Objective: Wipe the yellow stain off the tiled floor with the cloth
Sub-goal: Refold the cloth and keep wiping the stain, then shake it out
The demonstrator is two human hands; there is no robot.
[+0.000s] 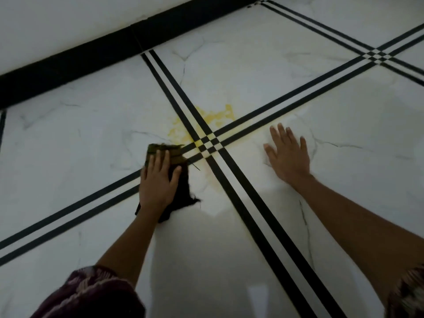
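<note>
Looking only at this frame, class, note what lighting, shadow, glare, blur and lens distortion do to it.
Head view: dim, cool light; a greyer patch, likely the person's shadow, lies on the tiled floor between the forearms; a pale glare streak near the bottom edge; both sleeves are blurred; the yellow stain and cloth are readable; the wide lens slightly bows the skirting.

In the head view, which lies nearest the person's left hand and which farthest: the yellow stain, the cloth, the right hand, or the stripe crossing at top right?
1. cloth: under the left hand, touching it.
2. yellow stain: just ahead, to its right.
3. right hand: farther right, fingers spread.
4. far stripe crossing: top right, farthest.
</note>
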